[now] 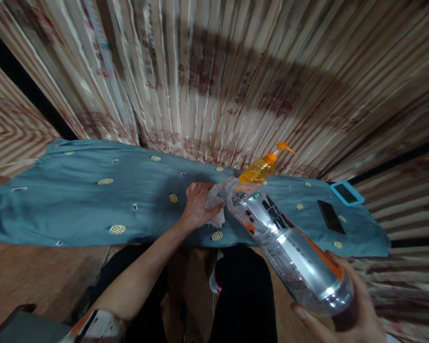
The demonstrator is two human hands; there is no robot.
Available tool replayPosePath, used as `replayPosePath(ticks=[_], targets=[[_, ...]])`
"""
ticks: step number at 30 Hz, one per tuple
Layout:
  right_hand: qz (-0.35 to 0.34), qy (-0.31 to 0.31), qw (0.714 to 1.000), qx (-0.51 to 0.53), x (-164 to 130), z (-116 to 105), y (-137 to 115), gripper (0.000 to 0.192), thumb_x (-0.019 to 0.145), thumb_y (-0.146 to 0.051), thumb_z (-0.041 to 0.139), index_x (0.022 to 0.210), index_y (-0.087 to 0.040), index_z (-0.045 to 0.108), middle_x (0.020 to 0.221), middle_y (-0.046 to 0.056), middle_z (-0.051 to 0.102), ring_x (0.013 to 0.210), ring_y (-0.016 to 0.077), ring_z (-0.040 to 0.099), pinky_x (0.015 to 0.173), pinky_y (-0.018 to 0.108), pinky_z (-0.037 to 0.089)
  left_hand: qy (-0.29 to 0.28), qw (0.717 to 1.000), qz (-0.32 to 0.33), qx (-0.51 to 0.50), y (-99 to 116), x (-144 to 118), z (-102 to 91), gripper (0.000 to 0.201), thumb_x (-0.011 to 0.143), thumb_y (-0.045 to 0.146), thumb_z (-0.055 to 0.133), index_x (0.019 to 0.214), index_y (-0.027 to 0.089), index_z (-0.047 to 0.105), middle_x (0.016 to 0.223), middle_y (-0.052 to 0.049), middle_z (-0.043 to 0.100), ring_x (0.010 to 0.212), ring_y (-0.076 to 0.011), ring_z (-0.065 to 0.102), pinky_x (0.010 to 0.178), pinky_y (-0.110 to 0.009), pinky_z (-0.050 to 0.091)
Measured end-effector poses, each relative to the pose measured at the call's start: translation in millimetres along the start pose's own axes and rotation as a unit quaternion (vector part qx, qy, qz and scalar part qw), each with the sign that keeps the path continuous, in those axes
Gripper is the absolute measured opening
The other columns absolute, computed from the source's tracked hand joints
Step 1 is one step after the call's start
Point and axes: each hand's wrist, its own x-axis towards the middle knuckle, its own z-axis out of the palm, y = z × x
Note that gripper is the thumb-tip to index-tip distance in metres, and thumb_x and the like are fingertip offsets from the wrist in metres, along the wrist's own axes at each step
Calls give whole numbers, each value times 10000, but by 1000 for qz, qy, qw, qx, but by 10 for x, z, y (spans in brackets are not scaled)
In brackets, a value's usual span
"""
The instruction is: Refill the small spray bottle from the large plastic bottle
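**Bottle tipped neck-first toward the far hand**

Closest to the camera, the right hand [346, 309] is wrapped around the base of a big clear bottle [289, 247]. The bottle's long axis runs from lower right up and away to the left, neck pointing at the left hand [196, 207]. That hand is farther out on the blue-covered counter [75, 205], fingers curled over a white cloth [218, 219] right by the neck. Just behind stands an orange pump bottle [262, 167]; a phone [331, 216] lies off to the right.
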Motion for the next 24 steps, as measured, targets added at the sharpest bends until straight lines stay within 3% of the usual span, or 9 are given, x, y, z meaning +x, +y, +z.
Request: replayPosePath(ticks=[5,10,13,18,22,24], targets=[[18,-1,999,35,5,-18,20,933,657,-580,848,1436,-214,488,1445,146,533,1304,378,527,1121,578,410,1,1000,-3,-1,9,1,-1,483,798,465,750,1171,201,593,1127,-88,656,1129,-318,550,992,-478,422],[-41,-25,999,-3,38,-83,171,964,629,-506,884,1460,-239,475,1430,145,539,1290,410,534,1118,656,382,3,1000,2,-3,8,5,8,482,798,480,748,1169,212,594,1124,-83,662,1129,-319,550,1004,-489,420],[-29,-14,999,15,40,-73,111,948,644,-513,874,1462,-245,477,1438,141,533,1313,419,511,1135,692,334,7,1000,4,0,5,5,17,485,793,476,752,1166,210,594,1115,-86,662,1130,-320,553,1009,-488,420],[-10,-13,999,29,50,-72,5,930,662,-539,862,1456,-235,482,1439,130,542,1335,393,504,1141,623,378,7,1000,-1,2,18,3,11,474,783,469,762,1148,212,602,1119,-88,661,1122,-322,552,1003,-492,423],[-69,-41,996,29,80,-112,93,942,642,-450,897,1461,-254,475,1425,124,555,1252,364,579,1064,565,479,4,1000,-6,-2,35,4,-4,474,781,481,766,1139,212,611,1118,-87,660,1123,-325,548,997,-495,425],[-54,-39,997,45,84,-109,84,946,635,-448,902,1458,-257,476,1426,121,554,1259,362,574,1085,567,457,4,1000,-7,-3,38,2,-4,476,781,470,770,1145,209,609,1128,-90,661,1132,-324,544,1002,-493,422]])
